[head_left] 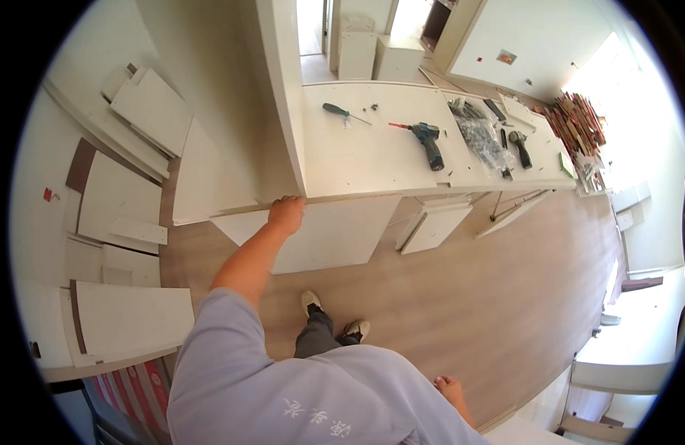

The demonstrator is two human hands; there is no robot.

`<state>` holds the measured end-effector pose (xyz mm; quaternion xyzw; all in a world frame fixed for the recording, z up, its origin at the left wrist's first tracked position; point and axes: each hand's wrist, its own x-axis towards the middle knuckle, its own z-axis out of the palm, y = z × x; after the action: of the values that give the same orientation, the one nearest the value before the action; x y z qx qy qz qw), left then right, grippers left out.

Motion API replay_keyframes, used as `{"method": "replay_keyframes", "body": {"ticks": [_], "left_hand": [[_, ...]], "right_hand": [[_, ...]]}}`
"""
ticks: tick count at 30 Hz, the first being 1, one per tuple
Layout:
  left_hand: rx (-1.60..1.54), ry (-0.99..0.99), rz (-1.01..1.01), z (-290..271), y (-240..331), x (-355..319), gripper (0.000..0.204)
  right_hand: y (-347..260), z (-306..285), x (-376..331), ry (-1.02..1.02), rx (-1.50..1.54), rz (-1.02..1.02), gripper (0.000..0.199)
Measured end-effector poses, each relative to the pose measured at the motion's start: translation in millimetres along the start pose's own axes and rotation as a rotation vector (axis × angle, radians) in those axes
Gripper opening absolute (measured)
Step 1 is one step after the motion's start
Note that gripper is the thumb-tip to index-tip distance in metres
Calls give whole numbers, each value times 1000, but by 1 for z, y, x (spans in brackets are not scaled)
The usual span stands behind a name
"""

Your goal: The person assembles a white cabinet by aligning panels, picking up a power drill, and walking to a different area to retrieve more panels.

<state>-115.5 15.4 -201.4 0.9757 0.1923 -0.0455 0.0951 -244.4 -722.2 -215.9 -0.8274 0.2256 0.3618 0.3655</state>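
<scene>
Left hand (286,214) seemingly gripping white panel (279,104) corner.

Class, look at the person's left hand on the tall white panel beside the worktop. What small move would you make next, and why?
Probably bring the right hand up to the upright white panel. Only the left hand holds it, at its lower corner by the worktop; the right hangs free at the person's side, so a tall panel seems lightly steadied.
</scene>
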Motion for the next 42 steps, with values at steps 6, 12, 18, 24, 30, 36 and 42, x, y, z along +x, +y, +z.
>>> {"method": "replay_keyframes", "body": {"ticks": [6, 12, 18, 24, 30, 36, 42], "left_hand": [[-117, 182, -42, 21, 6, -73, 56], [-299, -398, -62, 133, -45, -274, 52], [-414, -1033, -419, 149, -51, -469, 49], [-913, -906, -482, 145, -106, -552, 44], [-1396, -888, -503, 118, -202, -683, 40], [-1663, -992, -514, 138, -259, -749, 37], [-1008, -867, 212, 158, -322, -710, 41]], "right_hand": [[6, 2, 7, -68, -62, 18, 29], [-17, 33, 31, -269, -235, -4, 28], [-99, 97, 6, -496, -528, -265, 27], [-152, 192, -57, -597, -701, -461, 26], [-167, 303, -148, -657, -843, -533, 26], [-212, 357, -231, -797, -940, -509, 24], [-318, 375, -265, -390, -559, -904, 14]]}}
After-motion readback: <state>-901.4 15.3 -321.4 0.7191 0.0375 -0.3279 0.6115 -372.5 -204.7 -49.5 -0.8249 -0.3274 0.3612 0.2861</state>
